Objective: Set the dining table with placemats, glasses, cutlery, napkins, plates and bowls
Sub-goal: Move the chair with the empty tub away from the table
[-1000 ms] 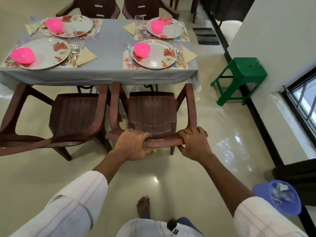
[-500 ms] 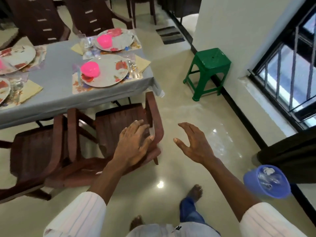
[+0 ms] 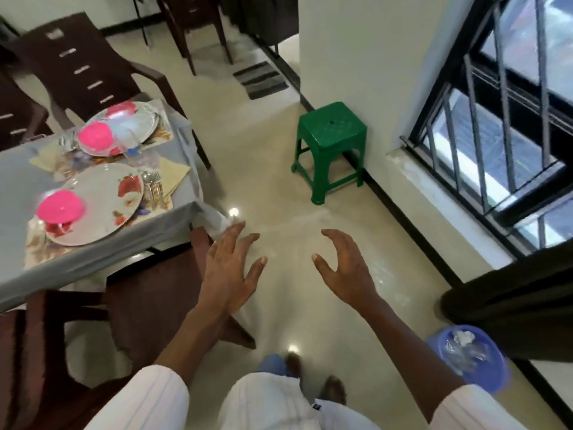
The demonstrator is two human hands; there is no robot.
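Left hand (image 3: 231, 271) spread, seemingly over chair (image 3: 155, 293); right hand (image 3: 344, 268) spread.

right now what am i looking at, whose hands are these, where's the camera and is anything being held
There is no machine here. One camera is worn on a person's head and looks forward and down, so the two arms coming in from the bottom are that person's own. The left hand and right hand are both open with fingers spread, and they hold nothing. The left one is over the edge of a brown chair.

On the left is the table under a grey cloth, with two set places showing. The nearer plate carries a pink bowl, with cutlery and a yellow napkin beside it. The farther plate carries a second pink bowl. A green stool stands by the wall.
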